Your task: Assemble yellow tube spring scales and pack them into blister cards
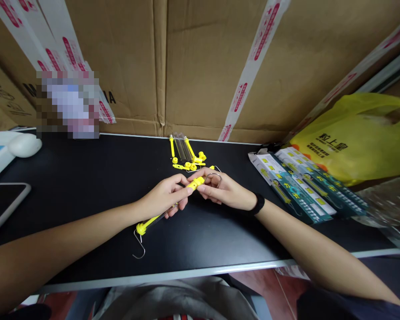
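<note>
Two bare hands on one slim clear plastic tube (158, 218) with yellow showing along it, held above the middle of the black, pale-edged counter (96, 182). Slants from upper right to lower left. Left hand (168, 194) wrapped around the upper part, thumb pressed on the yellow plastic cap (196, 183), other fingers curled beneath. Right hand (231, 191) pinched narrow at the far end of the same cap, close beside the thin bent metal hook (214, 174) arching out of it. At the lower end, beyond the left hand, a yellow round stopper (140, 229) and a second silvery wire hook (144, 251); contact with the counter impossible to tell. Around the right wrist, a black band (259, 203).

Just past the hands, a small cluster of loose parts: two yellow rods (172, 147) with metallic tips, clear plastic tubes (181, 149) lying between them, small yellow rings (175, 160) and a flat yellow strip (181, 167), partly screened by fingers. To the right, overlapping teal-and-white printed packets (286, 189), with a translucent yellow plastic bag (360, 142) behind. At the far left, a pale-rimmed phone (2, 204). Along the back, brown cardboard (200, 66) crossed by white, red-printed tape (248, 73).
</note>
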Tool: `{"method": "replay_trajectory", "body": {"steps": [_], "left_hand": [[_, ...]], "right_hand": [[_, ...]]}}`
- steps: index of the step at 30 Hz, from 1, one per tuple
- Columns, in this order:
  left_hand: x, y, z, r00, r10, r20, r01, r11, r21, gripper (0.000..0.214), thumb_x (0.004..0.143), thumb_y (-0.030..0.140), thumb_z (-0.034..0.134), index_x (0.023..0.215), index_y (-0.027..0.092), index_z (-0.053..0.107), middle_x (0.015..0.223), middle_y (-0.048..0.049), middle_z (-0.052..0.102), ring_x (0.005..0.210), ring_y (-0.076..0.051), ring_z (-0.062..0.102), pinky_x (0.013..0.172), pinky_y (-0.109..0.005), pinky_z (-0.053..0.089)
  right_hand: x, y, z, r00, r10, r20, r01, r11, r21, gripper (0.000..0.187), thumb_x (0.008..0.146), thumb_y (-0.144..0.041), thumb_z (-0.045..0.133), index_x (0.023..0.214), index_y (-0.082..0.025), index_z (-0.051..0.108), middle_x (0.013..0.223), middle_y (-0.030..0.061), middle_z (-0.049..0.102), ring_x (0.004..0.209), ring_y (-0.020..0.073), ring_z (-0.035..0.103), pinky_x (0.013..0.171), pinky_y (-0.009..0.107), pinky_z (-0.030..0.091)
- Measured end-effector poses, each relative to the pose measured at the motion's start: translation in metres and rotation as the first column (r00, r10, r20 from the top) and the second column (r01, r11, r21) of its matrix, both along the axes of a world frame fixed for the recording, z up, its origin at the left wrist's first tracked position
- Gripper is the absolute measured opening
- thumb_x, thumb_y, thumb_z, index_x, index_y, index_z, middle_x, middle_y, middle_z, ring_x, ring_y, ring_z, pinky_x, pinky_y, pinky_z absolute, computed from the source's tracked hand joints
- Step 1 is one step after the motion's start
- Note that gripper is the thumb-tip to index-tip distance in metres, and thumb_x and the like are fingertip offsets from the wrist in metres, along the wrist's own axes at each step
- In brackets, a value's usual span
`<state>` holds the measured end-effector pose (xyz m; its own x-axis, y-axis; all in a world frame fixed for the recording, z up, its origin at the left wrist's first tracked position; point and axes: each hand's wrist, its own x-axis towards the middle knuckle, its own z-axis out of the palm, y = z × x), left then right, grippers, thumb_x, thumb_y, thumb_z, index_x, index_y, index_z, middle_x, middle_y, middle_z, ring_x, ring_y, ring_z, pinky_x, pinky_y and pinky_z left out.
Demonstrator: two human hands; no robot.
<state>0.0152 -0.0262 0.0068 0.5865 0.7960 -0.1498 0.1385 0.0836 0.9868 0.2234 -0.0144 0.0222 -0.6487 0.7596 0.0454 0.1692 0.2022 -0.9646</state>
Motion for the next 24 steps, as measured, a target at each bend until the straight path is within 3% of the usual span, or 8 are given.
{"method": "replay_trajectory", "body": {"steps": [7,10,15,19,21,24], "left_hand": [[0.002,0.002,0.0,1.0,0.015,0.011,-0.015,1.0,-0.014,0.033,0.086,0.052,0.057,0.093,0.021,0.046,0.055,0.0076,0.055,0.031,-0.005,0.043,0.028,-0.012,0.033],[0.002,0.004,0.0,0.999,0.031,0.037,-0.029,0.998,-0.049,0.032,0.086,0.05,0.056,0.091,0.021,0.045,0.054,0.0076,0.055,0.03,-0.005,0.042,0.027,-0.013,0.033],[0.002,0.004,-0.001,0.996,0.046,0.072,-0.041,0.997,-0.072,0.027,0.087,0.046,0.055,0.089,0.021,0.044,0.054,0.0076,0.055,0.03,-0.005,0.042,0.028,-0.013,0.034],[0.002,0.005,-0.001,0.991,0.071,0.113,-0.061,0.994,-0.092,0.024,0.088,0.043,0.054,0.088,0.022,0.043,0.053,0.0078,0.055,0.03,-0.005,0.042,0.028,-0.013,0.034],[0.003,0.005,-0.001,0.989,0.08,0.124,-0.068,0.993,-0.1,0.023,0.088,0.042,0.054,0.087,0.022,0.043,0.054,0.0079,0.055,0.031,-0.005,0.042,0.028,-0.012,0.034],[0.003,0.005,-0.002,0.989,0.083,0.124,-0.07,0.992,-0.106,0.022,0.089,0.041,0.053,0.086,0.022,0.043,0.054,0.0077,0.055,0.031,-0.005,0.042,0.028,-0.012,0.034]], "right_hand": [[0.0,0.0,0.004,0.999,-0.016,0.04,0.016,1.0,-0.006,0.034,0.091,-0.046,0.054,0.109,-0.016,0.052,0.063,-0.0069,0.049,0.043,0.0032,0.038,0.036,0.014,0.03],[0.0,0.0,0.001,0.99,-0.135,0.029,0.135,0.991,-0.002,0.034,0.096,-0.052,0.041,0.106,-0.02,0.047,0.061,-0.0074,0.052,0.038,0.0045,0.037,0.033,0.015,0.031],[-0.001,0.002,-0.006,0.95,-0.312,0.02,0.299,0.925,0.234,0.031,0.096,-0.05,0.042,0.086,-0.021,0.04,0.066,-0.0019,0.059,0.056,0.0101,0.054,0.052,0.021,0.046],[-0.001,0.005,-0.003,0.911,-0.411,0.003,0.359,0.798,0.484,0.035,0.089,-0.047,0.057,0.071,-0.018,0.05,0.074,0.0016,0.055,0.065,0.011,0.05,0.061,0.025,0.044],[-0.001,0.006,-0.001,0.908,-0.418,-0.021,0.387,0.819,0.423,0.037,0.084,-0.047,0.063,0.066,-0.018,0.048,0.063,-0.0024,0.049,0.055,0.0088,0.044,0.053,0.023,0.039],[0.0,0.007,0.001,0.942,-0.33,-0.058,0.335,0.926,0.175,0.034,0.081,-0.046,0.067,0.072,-0.019,0.047,0.054,-0.006,0.05,0.046,0.0073,0.043,0.047,0.022,0.038]]}}
